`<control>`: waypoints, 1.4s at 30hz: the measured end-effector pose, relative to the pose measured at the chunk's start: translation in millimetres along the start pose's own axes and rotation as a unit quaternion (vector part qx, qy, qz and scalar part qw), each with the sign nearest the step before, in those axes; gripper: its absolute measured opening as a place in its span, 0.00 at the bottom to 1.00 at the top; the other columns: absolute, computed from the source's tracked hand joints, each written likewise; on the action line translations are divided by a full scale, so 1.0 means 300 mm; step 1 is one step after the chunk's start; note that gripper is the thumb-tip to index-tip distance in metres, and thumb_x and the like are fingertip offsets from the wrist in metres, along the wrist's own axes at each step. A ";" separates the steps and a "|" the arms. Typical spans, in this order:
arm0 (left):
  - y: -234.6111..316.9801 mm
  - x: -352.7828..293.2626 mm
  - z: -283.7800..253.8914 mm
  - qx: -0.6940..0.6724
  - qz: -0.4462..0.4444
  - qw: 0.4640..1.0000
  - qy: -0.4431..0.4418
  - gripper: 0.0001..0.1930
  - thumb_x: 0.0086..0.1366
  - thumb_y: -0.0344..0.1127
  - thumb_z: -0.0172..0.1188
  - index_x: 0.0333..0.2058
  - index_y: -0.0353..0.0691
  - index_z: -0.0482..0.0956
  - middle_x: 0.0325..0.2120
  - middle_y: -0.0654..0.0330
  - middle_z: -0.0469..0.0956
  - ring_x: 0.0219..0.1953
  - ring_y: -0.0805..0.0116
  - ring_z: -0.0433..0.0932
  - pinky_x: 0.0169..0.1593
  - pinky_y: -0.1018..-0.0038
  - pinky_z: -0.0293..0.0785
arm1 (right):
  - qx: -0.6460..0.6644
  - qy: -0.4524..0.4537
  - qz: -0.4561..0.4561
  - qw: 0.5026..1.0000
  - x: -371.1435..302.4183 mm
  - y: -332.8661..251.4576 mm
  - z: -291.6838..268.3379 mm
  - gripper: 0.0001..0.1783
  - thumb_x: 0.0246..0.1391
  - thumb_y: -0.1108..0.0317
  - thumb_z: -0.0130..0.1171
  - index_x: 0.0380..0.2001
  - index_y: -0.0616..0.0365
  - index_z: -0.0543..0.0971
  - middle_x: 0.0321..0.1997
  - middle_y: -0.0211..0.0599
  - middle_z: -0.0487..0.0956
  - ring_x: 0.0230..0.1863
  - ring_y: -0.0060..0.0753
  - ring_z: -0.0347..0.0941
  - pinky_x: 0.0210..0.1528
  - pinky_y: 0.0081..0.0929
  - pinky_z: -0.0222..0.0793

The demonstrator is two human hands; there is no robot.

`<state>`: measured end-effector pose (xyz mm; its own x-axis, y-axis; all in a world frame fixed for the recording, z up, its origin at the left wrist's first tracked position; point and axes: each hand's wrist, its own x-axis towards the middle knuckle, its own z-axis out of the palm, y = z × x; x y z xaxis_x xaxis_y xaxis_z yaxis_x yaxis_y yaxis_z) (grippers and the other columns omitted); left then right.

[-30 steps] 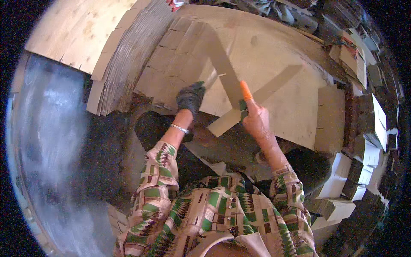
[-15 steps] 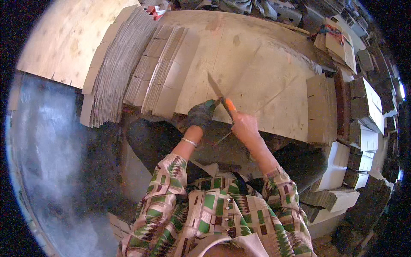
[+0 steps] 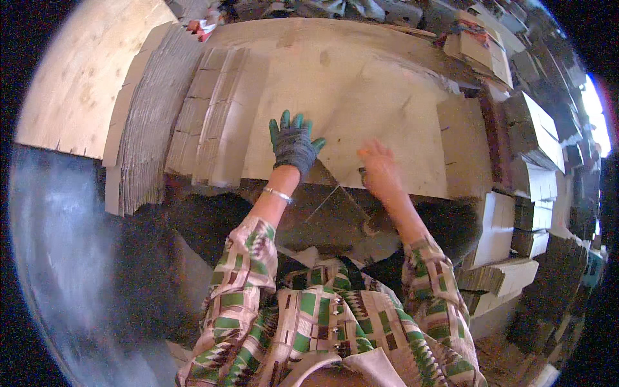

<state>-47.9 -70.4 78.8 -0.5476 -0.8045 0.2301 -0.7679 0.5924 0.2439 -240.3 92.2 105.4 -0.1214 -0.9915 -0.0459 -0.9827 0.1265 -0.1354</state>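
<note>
My left hand point(image 3: 296, 147), in a grey glove with green fingertips, lies with fingers spread over the broad tan board point(image 3: 361, 97) in front of me. To its right is my bare right hand point(image 3: 383, 171), above the board's near edge. Motion smears its fingers. An orange patch shows at the fingertips and a small dark shape beneath the palm; whether these belong to the knife I cannot make out. To the left of my gloved hand stand rows of flat cardboard pieces point(image 3: 206, 116), packed on edge.
A thick stack of cardboard sheets point(image 3: 145, 116) stands farther left, beside a pale wooden panel point(image 3: 90, 77). Cut cardboard pieces point(image 3: 465, 145) line the board's right side. More cardboard bundles point(image 3: 532, 132) are piled beyond them. A red and white item point(image 3: 204, 27) lies at the far left corner.
My hands have moved apart. The left has spread open and shifted forward on the board. The right has swung away, and the orange-handled knife's blade no longer shows clearly. The view has shifted slightly.
</note>
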 end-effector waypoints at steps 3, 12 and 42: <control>0.036 0.072 0.043 0.085 0.000 0.976 -0.202 0.15 0.65 0.48 0.55 0.43 0.57 0.87 0.53 0.65 0.81 0.71 0.54 0.60 0.70 0.35 0.43 | -0.071 -0.021 -0.006 0.997 -0.015 -0.044 0.040 0.31 0.40 0.81 0.61 0.53 0.54 0.76 0.65 0.49 0.72 0.71 0.55 0.62 0.71 0.57 0.56; -0.096 -0.009 -0.003 0.081 0.022 0.995 -0.061 0.28 0.64 0.59 0.60 0.56 0.49 0.78 0.60 0.58 0.74 0.69 0.52 0.63 0.71 0.41 0.48 | 0.157 0.158 0.033 0.974 -0.024 0.029 -0.055 0.48 0.42 0.85 0.56 0.71 0.58 0.60 0.69 0.53 0.68 0.70 0.56 0.62 0.69 0.44 0.62; 0.405 0.070 0.089 -0.088 0.082 0.969 -0.217 0.19 0.70 0.49 0.47 0.46 0.47 0.83 0.45 0.48 0.83 0.51 0.50 0.81 0.53 0.53 0.77 | 0.196 0.163 0.133 0.958 -0.023 0.188 -0.083 0.49 0.55 0.78 0.57 0.76 0.35 0.51 0.33 0.59 0.82 0.34 0.66 0.80 0.35 0.56 0.74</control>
<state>-161.4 -16.6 88.2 -0.7755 -0.6182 -0.1282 -0.6101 0.6816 0.4039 -298.3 105.5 122.6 -0.4606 -0.8706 0.1728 -0.7904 0.3138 -0.5261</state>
